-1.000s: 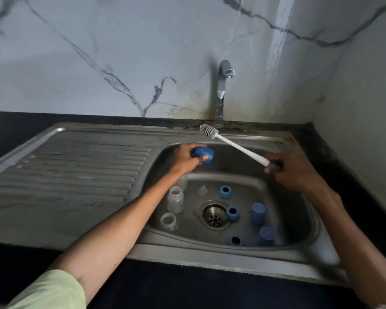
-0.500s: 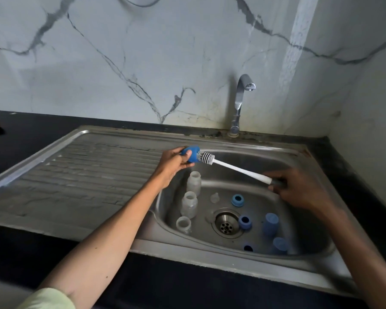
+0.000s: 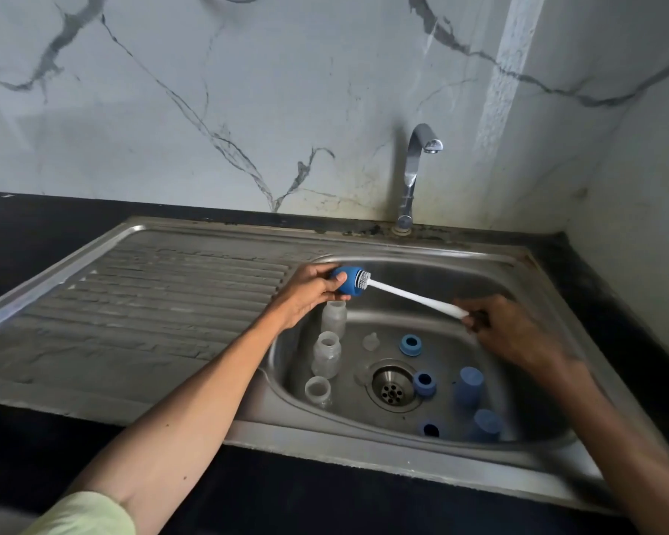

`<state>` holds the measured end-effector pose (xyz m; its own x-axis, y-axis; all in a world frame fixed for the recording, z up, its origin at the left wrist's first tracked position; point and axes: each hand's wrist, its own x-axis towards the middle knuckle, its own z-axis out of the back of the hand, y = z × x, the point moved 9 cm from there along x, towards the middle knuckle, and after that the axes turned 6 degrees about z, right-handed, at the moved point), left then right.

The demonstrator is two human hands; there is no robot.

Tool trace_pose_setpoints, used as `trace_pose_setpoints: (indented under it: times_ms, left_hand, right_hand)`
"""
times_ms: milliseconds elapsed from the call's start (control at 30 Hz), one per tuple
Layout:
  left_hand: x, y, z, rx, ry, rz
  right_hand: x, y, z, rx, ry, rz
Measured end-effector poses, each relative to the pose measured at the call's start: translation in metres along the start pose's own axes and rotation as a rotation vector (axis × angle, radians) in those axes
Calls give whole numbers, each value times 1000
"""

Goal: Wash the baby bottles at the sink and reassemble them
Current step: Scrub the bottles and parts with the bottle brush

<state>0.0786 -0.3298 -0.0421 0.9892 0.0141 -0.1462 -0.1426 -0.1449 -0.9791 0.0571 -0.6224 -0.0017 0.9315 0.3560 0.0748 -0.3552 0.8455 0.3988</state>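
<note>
Scrubbing over the sink (image 3: 433, 260) at frame centre: the left hand (image 3: 309, 291) grips the blue cap (image 3: 346, 279), the right hand (image 3: 506, 330) pinches the brush (image 3: 410, 295). Best twist the bristles fully inside, holding the cap steady.

A sink (image 3: 518, 264) is set into a worktop (image 3: 35, 222) against the wall, its drainboard (image 3: 151, 303) to the left of the basin and a tap (image 3: 414, 167) behind it. Over the basin's back-left corner, the left hand (image 3: 306, 295) holds a cap (image 3: 346, 279); a brush (image 3: 402, 293), its head at the cap's mouth, runs rightward to the right hand (image 3: 514, 334). In the basin, three bottles (image 3: 327, 355) stand left of the drain (image 3: 393, 386), a teat (image 3: 370, 341) behind it, rings (image 3: 410, 344) and caps (image 3: 469, 386) to its right.
</note>
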Motion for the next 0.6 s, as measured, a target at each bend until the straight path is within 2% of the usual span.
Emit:
trace_pose_setpoints:
  times_ms: [267, 400, 600]
  left_hand:
    - [-2, -6, 0, 18, 50, -47]
    - [0, -8, 2, -124, 56, -19]
    - [1, -5, -4, 59, 42, -82]
  right_hand:
    - [-4, 4, 6, -36, 65, 41]
    - [-5, 5, 22, 35, -41, 42]
    - [-13, 11, 15, -51, -113, -51]
